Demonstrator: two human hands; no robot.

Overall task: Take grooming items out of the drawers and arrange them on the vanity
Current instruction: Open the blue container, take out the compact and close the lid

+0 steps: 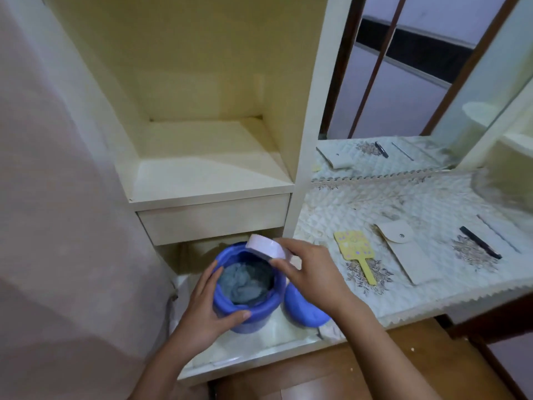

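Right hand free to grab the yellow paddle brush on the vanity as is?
Probably not yet. The right hand is closed on a white roll over the blue container. The yellow paddle brush lies uncovered just beside it, so the path looks clear once the roll is set down.

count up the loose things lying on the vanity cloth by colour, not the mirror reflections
Yellow: 1, the paddle-shaped item
Cream: 1, the snap pouch
Black: 1, the comb
Total: 3
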